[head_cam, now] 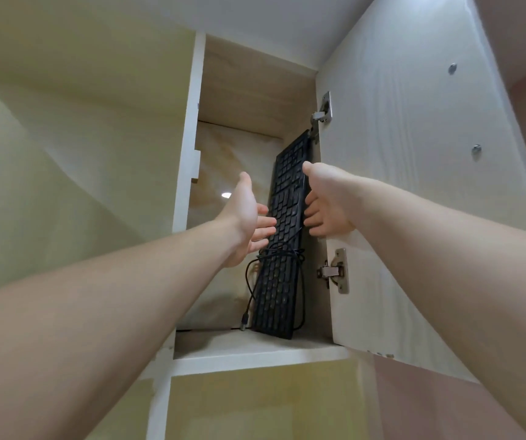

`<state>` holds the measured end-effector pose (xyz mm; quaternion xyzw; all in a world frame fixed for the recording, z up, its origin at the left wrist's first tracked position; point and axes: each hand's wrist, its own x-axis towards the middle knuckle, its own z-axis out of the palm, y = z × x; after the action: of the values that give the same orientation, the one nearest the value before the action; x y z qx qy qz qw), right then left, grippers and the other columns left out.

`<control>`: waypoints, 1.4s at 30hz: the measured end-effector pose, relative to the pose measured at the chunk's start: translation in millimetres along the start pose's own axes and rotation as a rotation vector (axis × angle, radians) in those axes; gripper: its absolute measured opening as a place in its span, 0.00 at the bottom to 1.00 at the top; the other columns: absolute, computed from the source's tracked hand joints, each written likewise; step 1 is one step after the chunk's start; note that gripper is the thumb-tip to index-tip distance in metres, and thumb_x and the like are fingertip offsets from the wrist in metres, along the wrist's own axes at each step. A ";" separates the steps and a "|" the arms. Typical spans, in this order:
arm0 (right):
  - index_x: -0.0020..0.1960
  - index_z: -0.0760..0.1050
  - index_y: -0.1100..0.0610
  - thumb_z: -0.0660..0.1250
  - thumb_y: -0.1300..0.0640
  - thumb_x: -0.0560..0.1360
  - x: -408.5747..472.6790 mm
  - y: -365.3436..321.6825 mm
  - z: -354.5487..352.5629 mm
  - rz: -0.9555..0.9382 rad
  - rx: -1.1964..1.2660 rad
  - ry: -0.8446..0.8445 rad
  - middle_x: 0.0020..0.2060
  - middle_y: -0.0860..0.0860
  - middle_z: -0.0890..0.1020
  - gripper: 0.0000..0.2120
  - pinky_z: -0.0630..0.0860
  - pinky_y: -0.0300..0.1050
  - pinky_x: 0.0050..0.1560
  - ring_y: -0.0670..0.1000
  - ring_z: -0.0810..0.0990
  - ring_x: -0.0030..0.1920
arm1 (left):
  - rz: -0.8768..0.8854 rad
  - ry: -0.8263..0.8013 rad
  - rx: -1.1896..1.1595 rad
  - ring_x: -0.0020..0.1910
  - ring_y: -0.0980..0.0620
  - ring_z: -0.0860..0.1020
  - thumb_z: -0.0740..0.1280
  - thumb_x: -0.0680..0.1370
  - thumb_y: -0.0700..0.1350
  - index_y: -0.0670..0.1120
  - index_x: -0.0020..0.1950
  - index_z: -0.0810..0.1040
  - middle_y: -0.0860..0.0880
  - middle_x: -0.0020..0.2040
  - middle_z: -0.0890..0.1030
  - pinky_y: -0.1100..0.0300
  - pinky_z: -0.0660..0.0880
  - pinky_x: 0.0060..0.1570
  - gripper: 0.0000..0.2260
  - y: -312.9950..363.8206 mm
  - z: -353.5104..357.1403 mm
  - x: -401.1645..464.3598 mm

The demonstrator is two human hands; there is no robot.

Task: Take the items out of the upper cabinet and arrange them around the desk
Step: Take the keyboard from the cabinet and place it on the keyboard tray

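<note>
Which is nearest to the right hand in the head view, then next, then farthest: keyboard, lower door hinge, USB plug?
From the right hand:
1. Keyboard, standing on end in the cabinet; thumb and fingers are at its right edge.
2. Lower door hinge, just below the hand on the open door.
3. USB plug, down-left, hanging near the shelf.

The right hand (328, 204) covers part of the black keyboard's (279, 281) right edge, and its fingertips are lost behind that edge. The left hand (245, 217) hides a stretch of the cabinet's back wall. The open cabinet door (413, 185) runs out past the frame's top, and the cable's plug (244, 319) is too small to identify.
</note>
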<state>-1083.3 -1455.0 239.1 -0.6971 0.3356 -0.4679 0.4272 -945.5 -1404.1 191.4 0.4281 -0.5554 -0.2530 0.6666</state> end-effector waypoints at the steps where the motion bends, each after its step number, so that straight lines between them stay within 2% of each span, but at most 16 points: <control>1: 0.83 0.51 0.64 0.51 0.34 0.82 3.0 0.3 0.7 0.002 -0.007 -0.006 0.82 0.62 0.59 0.41 0.56 0.62 0.80 0.62 0.58 0.82 | 0.000 -0.005 -0.011 0.71 0.42 0.75 0.42 0.81 0.71 0.40 0.77 0.68 0.38 0.72 0.76 0.44 0.70 0.73 0.41 -2.2 1.4 3.8; 6: 0.83 0.49 0.61 0.50 0.33 0.81 14.5 -0.8 5.0 0.013 -0.011 0.005 0.83 0.60 0.56 0.43 0.52 0.63 0.81 0.61 0.55 0.83 | 0.002 -0.033 -0.071 0.73 0.42 0.74 0.42 0.81 0.71 0.39 0.78 0.66 0.38 0.73 0.75 0.46 0.69 0.73 0.43 -9.6 6.7 18.2; 11: 0.83 0.48 0.62 0.47 0.32 0.81 11.4 -1.3 0.3 0.022 0.026 -0.059 0.83 0.61 0.56 0.43 0.50 0.63 0.81 0.61 0.53 0.83 | 0.031 -0.052 -0.142 0.71 0.42 0.75 0.43 0.80 0.72 0.39 0.78 0.67 0.37 0.72 0.77 0.49 0.72 0.65 0.43 -10.4 8.9 26.2; 18: 0.84 0.48 0.61 0.47 0.32 0.82 4.2 -0.7 1.4 -0.004 0.053 -0.067 0.83 0.62 0.56 0.42 0.52 0.64 0.81 0.61 0.55 0.83 | 0.037 -0.093 -0.128 0.73 0.43 0.73 0.43 0.79 0.73 0.40 0.79 0.65 0.38 0.73 0.76 0.47 0.69 0.71 0.44 -10.1 13.2 26.6; 24: 0.83 0.48 0.62 0.46 0.32 0.82 -1.9 -3.0 1.8 -0.008 0.063 -0.089 0.82 0.62 0.57 0.43 0.53 0.63 0.81 0.61 0.55 0.83 | 0.038 -0.070 -0.107 0.72 0.44 0.75 0.41 0.79 0.73 0.41 0.79 0.65 0.39 0.73 0.76 0.48 0.69 0.70 0.44 -7.8 9.1 24.7; 32: 0.83 0.50 0.63 0.48 0.31 0.82 -6.5 -7.1 -0.5 -0.028 0.101 -0.103 0.79 0.65 0.64 0.43 0.61 0.63 0.76 0.64 0.65 0.79 | 0.078 0.027 -0.050 0.68 0.44 0.79 0.41 0.82 0.70 0.39 0.76 0.69 0.39 0.69 0.80 0.46 0.71 0.72 0.41 -4.8 4.1 14.6; 42: 0.83 0.51 0.63 0.48 0.32 0.82 -12.6 -9.2 1.5 -0.046 0.119 -0.144 0.78 0.66 0.66 0.42 0.61 0.63 0.76 0.64 0.66 0.78 | 0.056 0.092 0.013 0.67 0.42 0.80 0.41 0.83 0.68 0.39 0.76 0.70 0.38 0.68 0.80 0.45 0.73 0.71 0.40 2.2 1.6 1.5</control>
<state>-1085.5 -1439.9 242.5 -0.7100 0.2595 -0.4452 0.4800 -947.0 -1404.7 194.0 0.4277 -0.5376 -0.2108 0.6954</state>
